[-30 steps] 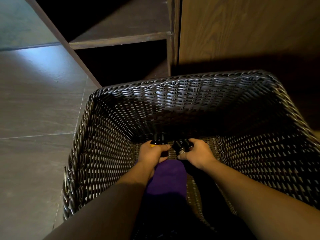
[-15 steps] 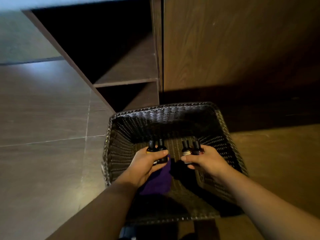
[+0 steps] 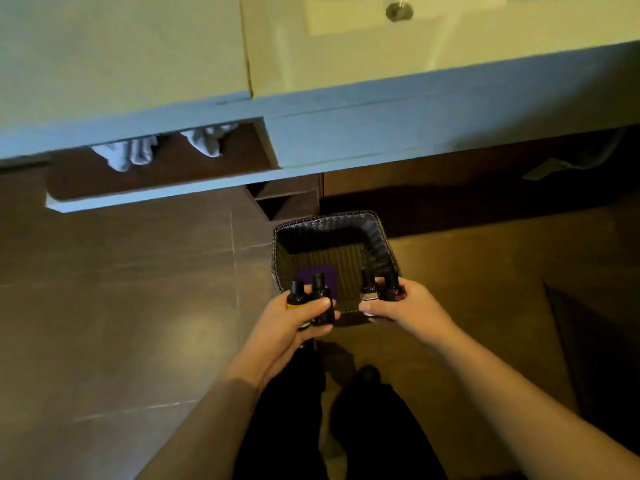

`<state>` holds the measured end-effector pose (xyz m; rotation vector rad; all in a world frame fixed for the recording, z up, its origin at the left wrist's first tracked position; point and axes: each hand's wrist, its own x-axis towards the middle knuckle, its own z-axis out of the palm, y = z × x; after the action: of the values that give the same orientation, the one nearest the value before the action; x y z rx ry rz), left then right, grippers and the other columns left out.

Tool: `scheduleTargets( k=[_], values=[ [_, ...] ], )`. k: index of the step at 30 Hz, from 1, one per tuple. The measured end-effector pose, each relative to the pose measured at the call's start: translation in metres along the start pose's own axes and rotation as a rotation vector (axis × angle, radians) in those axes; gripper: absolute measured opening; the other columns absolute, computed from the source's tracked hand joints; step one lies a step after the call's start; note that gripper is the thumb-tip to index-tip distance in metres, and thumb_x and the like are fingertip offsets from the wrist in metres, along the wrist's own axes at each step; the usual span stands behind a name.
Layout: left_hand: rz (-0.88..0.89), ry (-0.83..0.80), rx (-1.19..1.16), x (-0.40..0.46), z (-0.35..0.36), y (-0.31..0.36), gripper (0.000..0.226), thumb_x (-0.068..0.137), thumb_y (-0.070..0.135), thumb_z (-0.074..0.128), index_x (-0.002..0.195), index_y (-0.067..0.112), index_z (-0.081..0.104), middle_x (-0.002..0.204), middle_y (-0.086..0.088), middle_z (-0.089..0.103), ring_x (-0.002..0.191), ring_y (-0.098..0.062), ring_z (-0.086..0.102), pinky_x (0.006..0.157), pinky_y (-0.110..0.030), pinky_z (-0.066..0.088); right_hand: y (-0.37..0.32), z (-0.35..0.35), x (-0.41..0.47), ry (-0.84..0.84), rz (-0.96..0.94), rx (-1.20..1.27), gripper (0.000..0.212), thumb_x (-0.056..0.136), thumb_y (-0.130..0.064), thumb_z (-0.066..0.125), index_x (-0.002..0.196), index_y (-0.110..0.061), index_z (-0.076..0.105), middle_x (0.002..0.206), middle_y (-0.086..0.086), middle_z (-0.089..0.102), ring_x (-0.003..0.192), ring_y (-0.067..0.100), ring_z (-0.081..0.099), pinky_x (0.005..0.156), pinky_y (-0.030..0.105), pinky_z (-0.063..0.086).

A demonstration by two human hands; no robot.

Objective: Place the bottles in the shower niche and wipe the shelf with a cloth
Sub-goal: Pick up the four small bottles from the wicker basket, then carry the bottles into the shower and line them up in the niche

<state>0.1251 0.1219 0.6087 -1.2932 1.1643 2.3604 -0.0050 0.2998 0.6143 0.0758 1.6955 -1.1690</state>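
So since half a second ago, the bottles have been lifted clear of the wicker basket [image 3: 381, 244] and the view has been pulled way up and back, so the vanity edge and sink now show at the top. Two dark bottles [image 3: 310, 299] are clamped in the left hand [image 3: 294, 323], and two more bottles [image 3: 381, 287] are squeezed in the right hand [image 3: 401, 310], all roughly upright, caps up, held above the basket's near rim. The purple cloth [image 3: 317, 276] is left lying on the basket floor, near its left wall.

For the carry: two per hand is a loose-ish grip, so the pairs should probably be kept pressed together and upright. No shower niche can be seen here, so it'll have to be found first. The cloth has to be fetched afterwards.
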Motion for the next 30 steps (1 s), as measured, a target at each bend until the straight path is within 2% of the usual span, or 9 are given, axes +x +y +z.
scheduleTargets(
  k=[3,5,8,11,13,17,21,26,30],
  values=[
    [0.035,-0.022,0.019,-0.083,0.025,0.023,0.040,0.078,0.004,0.073,0.117,0.010,0.064,0.106,-0.013,0.075,0.101,-0.030,0.073,0.075,-0.034,0.060,-0.028,0.000,-0.085,0.019,-0.047,-0.032,0.044,0.071,-0.024,0.086,0.111,-0.020,0.068,0.105,0.002,0.075,0.086,0.008,0.074,0.072,0.020,0.057],
    [0.077,-0.049,0.009,-0.130,0.039,0.032,0.044,0.075,0.005,0.073,0.117,0.009,0.064,0.108,-0.013,0.075,0.101,-0.029,0.073,0.075,-0.034,0.061,-0.037,-0.002,-0.132,0.031,-0.059,0.041,0.044,0.072,-0.018,0.086,0.111,-0.020,0.066,0.107,0.005,0.074,0.083,0.009,0.075,0.068,0.019,0.057],
    [0.115,-0.089,0.007,-0.181,0.057,0.034,0.040,0.078,0.001,0.068,0.117,0.009,0.062,0.109,-0.013,0.075,0.101,-0.029,0.073,0.075,-0.032,0.061,-0.039,0.001,-0.189,0.024,-0.110,0.073,0.030,0.077,-0.008,0.080,0.101,-0.020,0.067,0.103,0.005,0.074,0.079,0.006,0.074,0.061,0.012,0.053],
    [0.127,-0.099,0.026,-0.208,0.070,0.030,0.034,0.088,-0.006,0.060,0.119,0.007,0.062,0.111,-0.014,0.074,0.103,-0.030,0.072,0.080,-0.034,0.061,-0.028,0.000,-0.217,0.050,-0.160,0.084,0.032,0.077,-0.015,0.082,0.105,-0.021,0.068,0.098,-0.001,0.076,0.086,0.007,0.073,0.065,0.014,0.053],
    [0.146,-0.116,0.091,-0.218,0.079,0.025,0.034,0.087,-0.007,0.061,0.118,0.007,0.063,0.111,-0.013,0.074,0.104,-0.029,0.072,0.079,-0.034,0.061,-0.018,-0.006,-0.229,0.070,-0.157,0.111,0.040,0.074,-0.017,0.084,0.111,-0.017,0.068,0.101,0.002,0.077,0.091,0.015,0.074,0.069,0.020,0.055],
    [0.156,-0.183,0.156,-0.228,0.101,0.024,0.038,0.081,-0.007,0.064,0.116,0.007,0.066,0.112,-0.015,0.074,0.105,-0.029,0.071,0.077,-0.034,0.060,-0.006,-0.023,-0.249,0.084,-0.185,0.182,0.042,0.075,-0.012,0.083,0.115,-0.013,0.067,0.105,0.007,0.076,0.089,0.019,0.075,0.071,0.022,0.056],
    [0.129,-0.249,0.186,-0.223,0.126,0.024,0.041,0.081,-0.006,0.066,0.121,0.000,0.063,0.118,-0.021,0.070,0.108,-0.032,0.070,0.079,-0.034,0.059,-0.001,-0.048,-0.270,0.146,-0.238,0.232,0.037,0.076,-0.011,0.081,0.112,-0.011,0.069,0.099,0.005,0.076,0.085,0.013,0.075,0.067,0.017,0.054],
    [0.028,-0.325,0.239,-0.209,0.170,0.033,0.047,0.076,-0.004,0.069,0.122,0.002,0.061,0.116,-0.023,0.070,0.107,-0.036,0.069,0.078,-0.038,0.060,0.007,-0.073,-0.291,0.297,-0.239,0.352,0.034,0.077,-0.009,0.079,0.109,-0.005,0.069,0.097,0.008,0.074,0.078,0.010,0.074,0.062,0.015,0.053],
    [-0.012,-0.428,0.381,-0.193,0.208,0.049,0.042,0.077,-0.002,0.070,0.118,0.000,0.063,0.118,-0.027,0.068,0.110,-0.038,0.068,0.094,-0.048,0.053,0.012,-0.086,-0.301,0.416,-0.221,0.456,0.036,0.075,-0.013,0.081,0.109,-0.008,0.070,0.102,0.009,0.074,0.081,0.009,0.073,0.060,0.011,0.051]
  ],
)
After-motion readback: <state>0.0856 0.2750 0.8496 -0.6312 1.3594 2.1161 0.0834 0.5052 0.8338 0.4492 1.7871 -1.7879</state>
